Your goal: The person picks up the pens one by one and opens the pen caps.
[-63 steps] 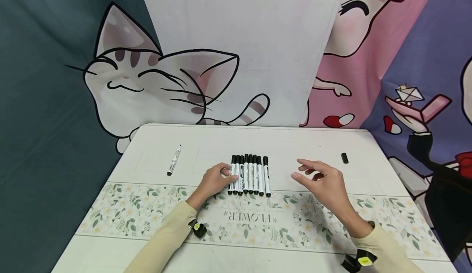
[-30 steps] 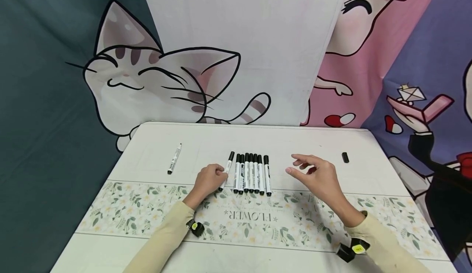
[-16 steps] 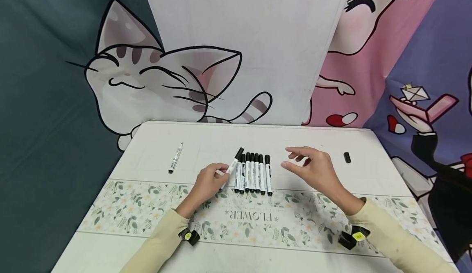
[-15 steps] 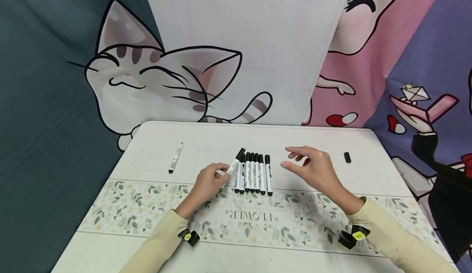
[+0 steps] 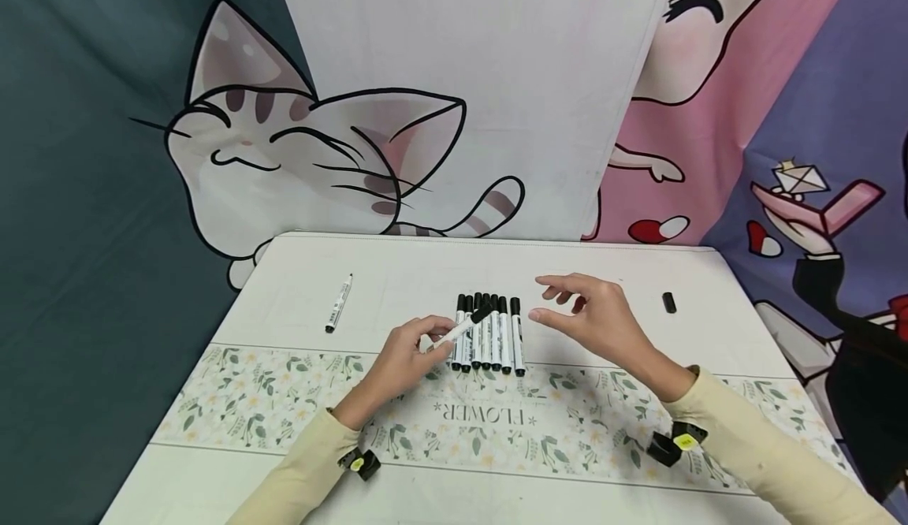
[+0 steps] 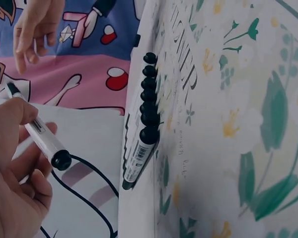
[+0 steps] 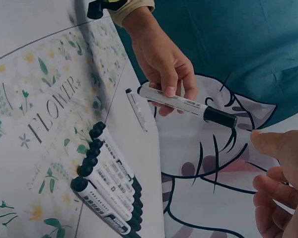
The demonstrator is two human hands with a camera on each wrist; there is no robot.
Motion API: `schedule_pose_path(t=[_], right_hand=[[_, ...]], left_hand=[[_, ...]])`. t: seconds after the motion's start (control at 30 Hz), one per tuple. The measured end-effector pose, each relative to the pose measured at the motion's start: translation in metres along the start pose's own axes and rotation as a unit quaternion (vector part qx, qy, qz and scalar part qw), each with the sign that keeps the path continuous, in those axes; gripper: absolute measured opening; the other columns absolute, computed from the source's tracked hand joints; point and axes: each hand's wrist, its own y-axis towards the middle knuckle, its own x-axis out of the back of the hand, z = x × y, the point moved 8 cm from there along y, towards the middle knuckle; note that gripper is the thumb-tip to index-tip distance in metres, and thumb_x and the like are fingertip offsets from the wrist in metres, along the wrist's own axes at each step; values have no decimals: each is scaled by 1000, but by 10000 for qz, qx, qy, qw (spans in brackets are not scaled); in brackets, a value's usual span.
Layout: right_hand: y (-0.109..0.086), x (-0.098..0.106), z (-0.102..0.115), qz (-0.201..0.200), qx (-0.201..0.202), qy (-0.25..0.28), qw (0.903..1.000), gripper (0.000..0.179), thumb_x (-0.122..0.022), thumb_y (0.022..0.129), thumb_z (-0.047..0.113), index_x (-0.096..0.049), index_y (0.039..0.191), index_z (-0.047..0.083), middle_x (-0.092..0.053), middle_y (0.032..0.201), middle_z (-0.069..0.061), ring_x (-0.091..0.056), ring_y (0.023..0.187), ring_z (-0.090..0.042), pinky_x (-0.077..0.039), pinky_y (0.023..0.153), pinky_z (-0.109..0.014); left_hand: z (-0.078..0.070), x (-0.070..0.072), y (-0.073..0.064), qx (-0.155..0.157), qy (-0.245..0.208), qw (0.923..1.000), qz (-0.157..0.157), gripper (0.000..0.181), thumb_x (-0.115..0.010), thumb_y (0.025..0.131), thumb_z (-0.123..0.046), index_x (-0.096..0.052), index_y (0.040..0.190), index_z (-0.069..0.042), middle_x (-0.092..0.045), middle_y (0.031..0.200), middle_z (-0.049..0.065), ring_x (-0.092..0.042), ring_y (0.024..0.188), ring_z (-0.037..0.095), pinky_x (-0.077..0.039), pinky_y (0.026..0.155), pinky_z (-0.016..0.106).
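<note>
My left hand [image 5: 400, 359] pinches a white marker [image 5: 464, 325] between thumb and fingers. Its black cap [image 5: 482, 313] points up and to the right, over a row of similar markers [image 5: 505, 348] on the table. In the right wrist view the held marker [image 7: 184, 105] is lifted, cap toward my right hand [image 7: 283, 183]. That hand holds nothing; its thumb and fingers are apart, a short gap from the cap. The left wrist view shows the marker's black end [image 6: 61, 160] near the camera, beyond the thumb.
An uncapped marker [image 5: 340, 304] lies at the left of the table. A loose black cap [image 5: 669, 303] lies at the right. A flower-patterned strip [image 5: 284, 407] crosses the table [image 5: 589, 261]. Printed cloth [image 5: 454, 36] hangs behind.
My left hand has drawn one marker from the row's left end, lifted it and tilted its cap rightward. My right hand has moved left, closer to it.
</note>
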Motion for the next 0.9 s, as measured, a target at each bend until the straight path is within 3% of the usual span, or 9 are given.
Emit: schedule_pose_path(t=[0.33,0.73,0.9], right_hand=[[0,-12,25,466,1000,44,9939,49,-89,81,28,-73,127,17,-73,97,11,-63,85,-5,-53,68,-29],[-7,-32,43,823,1617,-68,9834,49,-87,82,34,-75,124,11,-74,86,10,-66,80,-9,-56,67,-34],[-12,-39,51,895,1926,-166,9770,42,-87,83,31,-78,117,9,-73,84,7,-65,75,-7,-52,62,-25]], left_hand=[[-11,-4,-2,-626,-128,9980,-34,28,-76,93,-15,-73,121,-16,-72,105,-6,-62,93,11,-53,78,41],[-20,-13,-5,-558,-73,9983,164,28,-76,92,-16,-74,119,-14,-73,109,-5,-62,96,12,-54,79,35],[-25,-18,-6,-649,-27,9976,226,25,-74,94,-17,-74,119,-14,-73,109,-3,-63,97,15,-53,77,33]])
